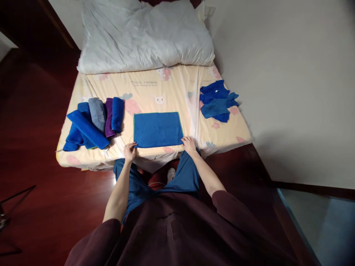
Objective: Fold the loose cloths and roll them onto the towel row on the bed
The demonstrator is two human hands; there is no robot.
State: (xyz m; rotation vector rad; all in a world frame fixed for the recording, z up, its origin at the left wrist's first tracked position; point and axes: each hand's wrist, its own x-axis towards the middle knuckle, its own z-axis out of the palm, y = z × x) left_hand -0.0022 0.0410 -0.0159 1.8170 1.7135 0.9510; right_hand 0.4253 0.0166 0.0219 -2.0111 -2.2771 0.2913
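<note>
A blue towel [158,129] with green edging lies flat as a rectangle near the front edge of the bed. My left hand [129,151] pinches its near left corner between thumb and fingers. At the near right corner, my right hand [189,145] has its fingers closed on the towel's edge. Several rolled towels lie to the left: a blue roll [88,130] slants across others, beside a grey roll [97,115], a purple roll [109,118] and another blue roll [118,114]. To the right is a loose, crumpled heap of blue cloths [217,101].
The bed [166,87] has a yellow sheet with rabbit and carrot prints. A large white folded quilt or pillow [146,37] rests at its far end. A pale wall [283,74] stands to the right, and dark red floor [33,122] lies to the left.
</note>
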